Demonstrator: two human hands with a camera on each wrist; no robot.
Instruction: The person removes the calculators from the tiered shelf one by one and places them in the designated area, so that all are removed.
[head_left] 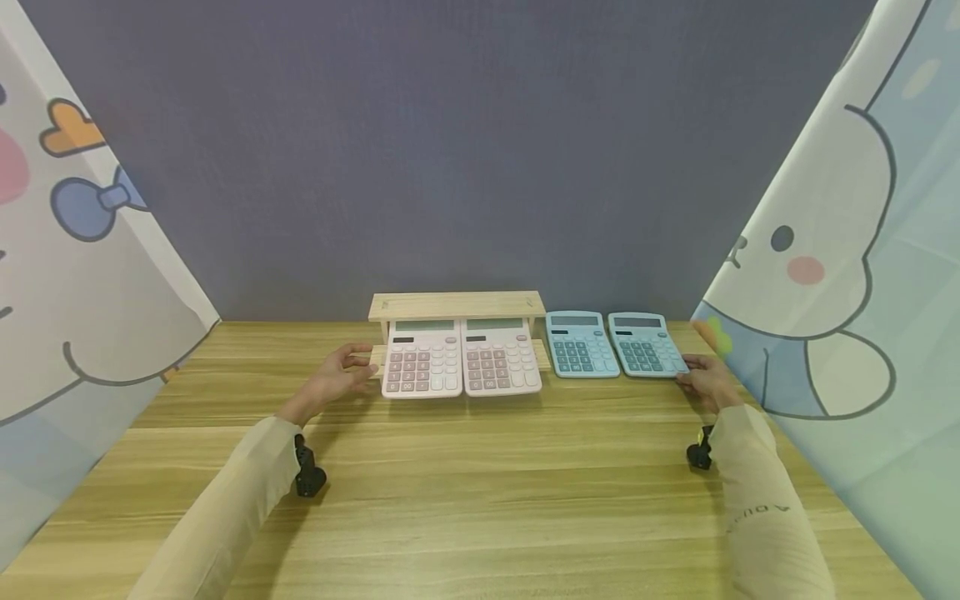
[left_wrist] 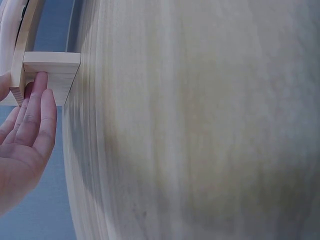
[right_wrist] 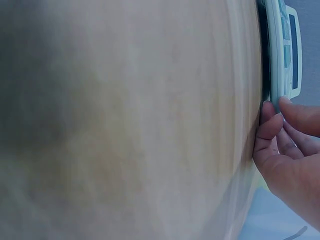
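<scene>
My left hand (head_left: 335, 382) holds the left end of a small wooden rack (head_left: 457, 306). In the left wrist view its thumb is on one side of the board (left_wrist: 19, 65) and its fingers (left_wrist: 35, 112) on the other. Two pink calculators (head_left: 422, 358) (head_left: 501, 357) lean side by side on the rack. At the right, my right hand (head_left: 708, 382) pinches the lower right corner of a blue calculator (head_left: 647, 345), which also shows edge-on in the right wrist view. Another blue calculator (head_left: 581, 344) lies between that one and the rack.
The wooden table (head_left: 495, 483) runs back to a dark grey panel (head_left: 465, 150). Printed cartoon panels stand at the left (head_left: 97, 275) and right (head_left: 862, 333). A black wrist device (head_left: 309, 471) sits on the left sleeve, another (head_left: 701, 450) on the right.
</scene>
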